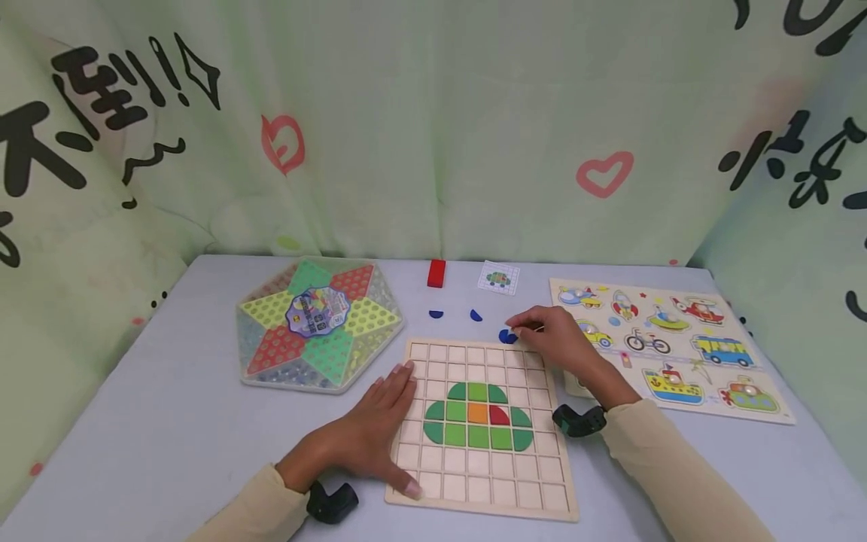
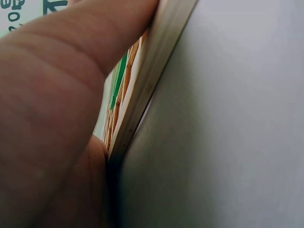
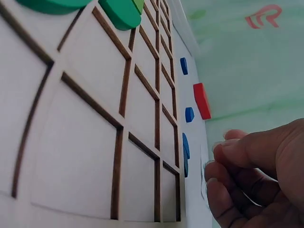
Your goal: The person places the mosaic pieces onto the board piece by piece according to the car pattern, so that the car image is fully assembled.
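Note:
My left hand (image 1: pixel 369 429) lies spread along the left edge of a wooden grid board (image 1: pixel 481 485), its fingertips and thumb resting on the rim. Green tiles (image 1: pixel 477 436), an orange square tile (image 1: pixel 477 412) and a red rounded tile (image 1: pixel 499 415) form a car-like pattern in the board's middle cells. Beyond the board's far right corner, my right hand (image 1: pixel 558 335) reaches with loosely bent fingers to overlapping blue pieces (image 1: pixel 507 336). In the right wrist view, its fingertips (image 3: pixel 228 145) are apart from those blue pieces (image 3: pixel 185 152), and no piece shows between them.
Two other blue half-round pieces, one on the left (image 1: pixel 436 314) and one nearer (image 1: pixel 476 315), lie behind the board. Farther back are a red block (image 1: pixel 436 273) and a pattern card (image 1: pixel 499 278). A hexagonal star game box (image 1: pixel 318 324) sits left, a vehicle puzzle board (image 1: pixel 677 346) right.

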`<state>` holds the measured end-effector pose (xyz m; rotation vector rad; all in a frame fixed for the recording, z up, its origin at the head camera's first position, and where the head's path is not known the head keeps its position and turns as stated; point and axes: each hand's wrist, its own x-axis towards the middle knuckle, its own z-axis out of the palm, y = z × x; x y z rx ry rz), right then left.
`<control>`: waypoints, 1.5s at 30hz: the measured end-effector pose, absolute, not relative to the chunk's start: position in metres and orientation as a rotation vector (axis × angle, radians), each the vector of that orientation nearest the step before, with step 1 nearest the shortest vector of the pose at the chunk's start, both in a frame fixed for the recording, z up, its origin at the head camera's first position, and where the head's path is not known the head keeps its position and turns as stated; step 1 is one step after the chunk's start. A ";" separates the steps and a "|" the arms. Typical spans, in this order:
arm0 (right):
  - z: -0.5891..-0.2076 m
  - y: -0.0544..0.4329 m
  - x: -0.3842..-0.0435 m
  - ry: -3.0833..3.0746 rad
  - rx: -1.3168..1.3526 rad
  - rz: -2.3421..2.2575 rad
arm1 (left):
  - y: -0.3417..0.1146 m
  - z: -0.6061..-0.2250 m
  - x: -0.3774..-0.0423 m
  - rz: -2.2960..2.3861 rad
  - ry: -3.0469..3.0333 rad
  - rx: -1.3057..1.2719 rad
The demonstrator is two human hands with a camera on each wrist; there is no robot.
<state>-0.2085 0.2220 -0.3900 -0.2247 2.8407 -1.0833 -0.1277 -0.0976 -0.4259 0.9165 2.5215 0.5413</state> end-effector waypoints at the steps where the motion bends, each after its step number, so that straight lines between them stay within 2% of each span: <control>1: -0.391 0.221 -0.210 2.841 -0.228 -1.070 | -0.097 -0.426 -0.127 0.535 2.521 0.914; 15: -0.405 0.223 -0.223 2.793 -0.168 -1.035 | -0.098 -0.427 -0.126 0.535 2.529 0.923; 45: -0.408 0.236 -0.232 2.756 -0.352 -0.966 | -0.098 -0.425 -0.126 0.542 2.517 0.903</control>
